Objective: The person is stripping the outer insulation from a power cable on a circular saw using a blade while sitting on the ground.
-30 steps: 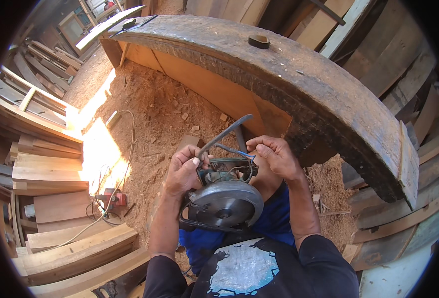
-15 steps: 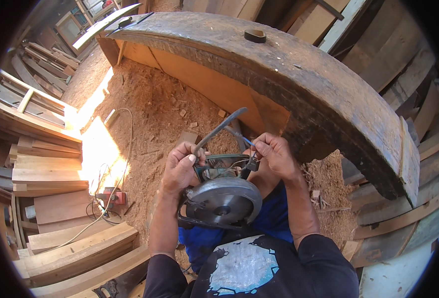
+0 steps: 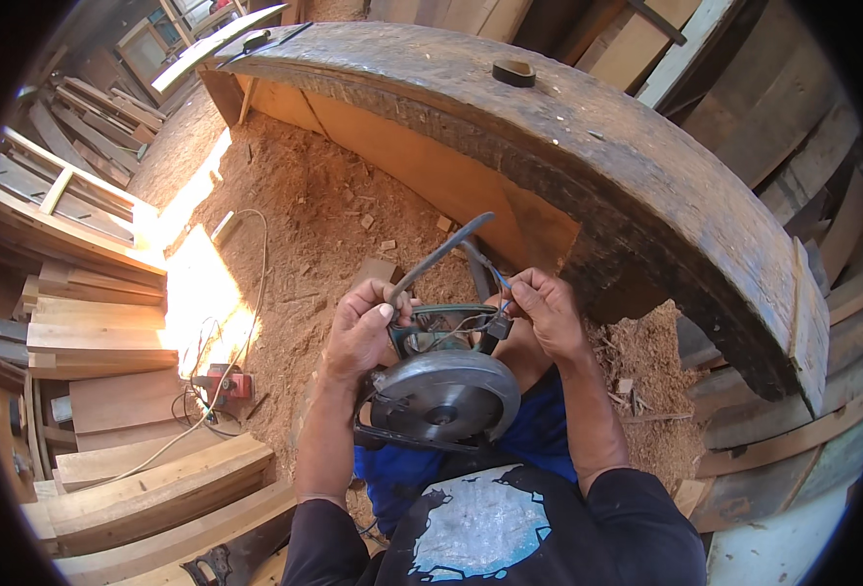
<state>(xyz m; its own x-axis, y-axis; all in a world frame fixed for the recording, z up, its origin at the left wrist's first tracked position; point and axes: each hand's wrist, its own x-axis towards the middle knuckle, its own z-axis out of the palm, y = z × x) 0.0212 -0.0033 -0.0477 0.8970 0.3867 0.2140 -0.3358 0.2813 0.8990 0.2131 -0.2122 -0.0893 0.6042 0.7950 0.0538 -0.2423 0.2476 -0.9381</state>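
Note:
A circular saw (image 3: 441,396) rests on my lap, its round blade and guard toward me. Its green handle housing (image 3: 431,314) is opened up, with thin wires and a small black switch block (image 3: 499,327) exposed. My left hand (image 3: 361,322) is closed around a thick grey cable (image 3: 441,256), whose free end sticks up to the right. At the right of the housing, my right hand (image 3: 546,311) pinches a thin blue wire (image 3: 503,280) close above the switch block. Part of the wiring is hidden behind the fingers.
Ahead, a long heavy workbench (image 3: 646,176) curves across, with a dark ring-shaped roll (image 3: 513,73) on it. Sawdust and offcuts cover the floor (image 3: 314,234). On the left are a red power tool (image 3: 225,383) with a cord, stacked planks (image 3: 100,337) and a handsaw (image 3: 212,565).
Both hands keep their hold on the cable and the wire, with only small finger shifts. The whole view has slid slightly, so the surroundings sit a little farther right.

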